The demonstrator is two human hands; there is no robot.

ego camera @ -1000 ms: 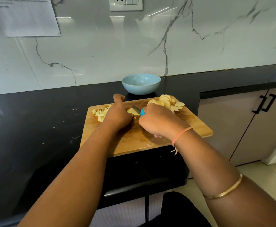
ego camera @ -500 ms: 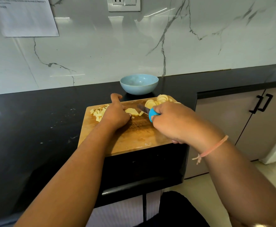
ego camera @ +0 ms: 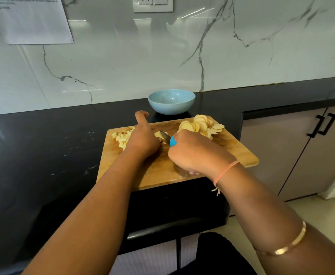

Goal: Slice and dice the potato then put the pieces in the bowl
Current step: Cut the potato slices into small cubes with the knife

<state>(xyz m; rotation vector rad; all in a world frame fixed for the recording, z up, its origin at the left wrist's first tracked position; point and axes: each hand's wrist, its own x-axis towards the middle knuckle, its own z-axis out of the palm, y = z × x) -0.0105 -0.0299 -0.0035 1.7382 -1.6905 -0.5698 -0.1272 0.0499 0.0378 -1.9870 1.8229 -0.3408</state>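
Observation:
A wooden cutting board (ego camera: 236, 153) lies on the black counter. On its far right sits a pile of round potato slices (ego camera: 201, 124); at its far left lies a heap of diced potato (ego camera: 122, 136). My left hand (ego camera: 142, 138) holds down a few slices (ego camera: 159, 134) at the board's middle, its index finger raised. My right hand (ego camera: 194, 151) grips a knife with a blue handle (ego camera: 172, 141), and the blade rests on those slices. A light blue bowl (ego camera: 171, 102) stands just behind the board; no pieces show in the visible part of its inside.
The black counter (ego camera: 43, 147) runs left and back to a marble wall. A paper sheet (ego camera: 33, 20) and a socket plate (ego camera: 152, 3) hang on the wall. Grey cabinet doors with black handles (ego camera: 321, 127) stand at the right, beyond the counter's corner.
My right hand lifted the knife back and to the right half a second ago, then brought it down again onto the slices under my left hand. The left hand stayed in place.

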